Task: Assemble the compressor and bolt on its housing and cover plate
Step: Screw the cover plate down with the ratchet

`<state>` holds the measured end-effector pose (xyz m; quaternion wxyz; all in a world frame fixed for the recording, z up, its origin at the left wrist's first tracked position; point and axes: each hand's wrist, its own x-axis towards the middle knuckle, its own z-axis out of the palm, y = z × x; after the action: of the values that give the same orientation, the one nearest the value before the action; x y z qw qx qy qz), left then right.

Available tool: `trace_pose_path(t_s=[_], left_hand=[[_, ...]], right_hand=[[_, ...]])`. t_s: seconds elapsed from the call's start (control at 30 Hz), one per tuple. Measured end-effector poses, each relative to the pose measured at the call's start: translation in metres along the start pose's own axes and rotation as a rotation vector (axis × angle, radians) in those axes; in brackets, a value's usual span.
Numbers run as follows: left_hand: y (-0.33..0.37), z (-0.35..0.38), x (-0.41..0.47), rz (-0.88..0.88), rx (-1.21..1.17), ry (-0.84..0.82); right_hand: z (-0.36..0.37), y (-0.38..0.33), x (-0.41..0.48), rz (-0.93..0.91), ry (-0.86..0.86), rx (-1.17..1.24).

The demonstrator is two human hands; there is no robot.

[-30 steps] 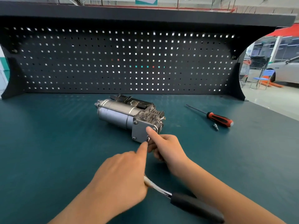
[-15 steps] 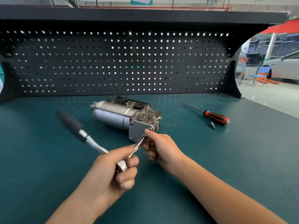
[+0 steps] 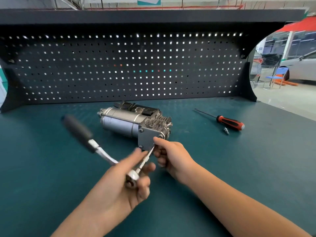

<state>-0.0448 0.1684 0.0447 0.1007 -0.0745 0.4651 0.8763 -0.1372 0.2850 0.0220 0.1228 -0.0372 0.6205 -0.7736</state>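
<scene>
The only print in view is on a teal-and-white sign [image 3: 148, 0] at the top edge, cut off by the frame and too small to read. One compressor [image 3: 123, 121] lies on its side on the green table [image 3: 42, 177], about mid-table in front of the black pegboard [image 3: 119, 65], its grey square cover plate [image 3: 147, 138] facing the near side. Three bolt heads [image 3: 141, 130] show at the plate's corners. The fourth corner, near and right, is hidden behind the right hand [image 3: 172, 155] and the tool tip. There is one ratchet [image 3: 78, 131]: its black handle sticks out to the far left, and its thin extension bar [image 3: 145, 159] runs from the head up to that hidden corner. The left hand [image 3: 119, 189], smeared by motion blur, has its fingers [image 3: 145, 184] curled round the ratchet's head. The right hand's thumb and fingers are curled too, pinching the far end of the extension bar at the plate — what sits at the tip cannot be seen. To the right, well apart from the compressor, lie one red-and-black screwdriver [image 3: 229, 123] and, just beside it, one small metal piece [image 3: 226, 130], too small to identify. Beyond the table's right end a pale car [image 3: 302, 65] is cut off by the frame, with one blue chair [image 3: 277, 76] near it.
</scene>
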Motion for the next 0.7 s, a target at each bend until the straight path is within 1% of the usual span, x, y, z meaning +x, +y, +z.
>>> trace_pose_path(t_s=[0.03,0.07,0.1,0.13,0.17,0.2,0.27,0.33,0.37,0.4,0.43,0.47,0.5,0.53,0.57,0.63,0.7], left_hand=[[0.004,0.0,-0.001,-0.07,-0.292,-0.035],[0.009,-0.001,-0.001,-0.102,-0.463,-0.06],[0.013,-0.001,0.001,-0.113,-0.508,-0.082],[0.016,0.0,0.001,-0.113,-0.428,-0.085],[0.017,-0.002,0.004,-0.082,-0.229,-0.045],[0.018,-0.001,0.005,-0.013,0.057,0.025],[0.017,-0.006,0.009,0.23,0.732,0.125],[0.018,-0.009,0.007,0.528,1.416,0.205],[0.017,-0.008,0.006,0.648,1.732,0.243],[0.013,-0.009,0.007,0.743,1.949,0.277],[0.006,-0.01,0.009,0.813,2.054,0.281],[0.001,-0.01,0.01,0.839,2.074,0.281],[-0.003,-0.011,0.011,0.815,1.913,0.278],[-0.006,-0.01,0.01,0.755,1.616,0.232],[-0.008,-0.009,0.009,0.649,1.294,0.175],[-0.01,-0.004,0.004,0.328,0.625,0.121],[-0.007,-0.003,0.002,-0.019,-0.032,0.025]], right_hand=[[0.0,-0.001,0.0,0.019,-0.023,0.037],[0.0,-0.001,0.0,0.031,-0.041,0.056],[0.0,-0.001,0.001,0.035,-0.055,0.049],[-0.001,-0.001,0.001,0.032,-0.062,0.024],[-0.001,-0.002,0.0,0.026,-0.06,-0.01],[-0.002,-0.002,0.0,0.013,-0.047,-0.054],[-0.001,-0.002,-0.001,-0.039,0.01,-0.167],[0.001,0.001,-0.001,-0.135,0.062,-0.283],[0.002,0.002,-0.002,-0.189,0.08,-0.358],[0.003,0.003,-0.002,-0.231,0.091,-0.424],[0.004,0.003,-0.003,-0.249,0.096,-0.448],[0.005,0.003,-0.004,-0.243,0.096,-0.427],[0.004,0.003,-0.003,-0.221,0.093,-0.384],[0.004,0.003,-0.003,-0.194,0.093,-0.338],[0.004,0.003,-0.002,-0.163,0.096,-0.287],[0.005,0.003,-0.002,-0.096,0.085,-0.187],[0.006,0.002,-0.002,-0.041,0.042,-0.127]])
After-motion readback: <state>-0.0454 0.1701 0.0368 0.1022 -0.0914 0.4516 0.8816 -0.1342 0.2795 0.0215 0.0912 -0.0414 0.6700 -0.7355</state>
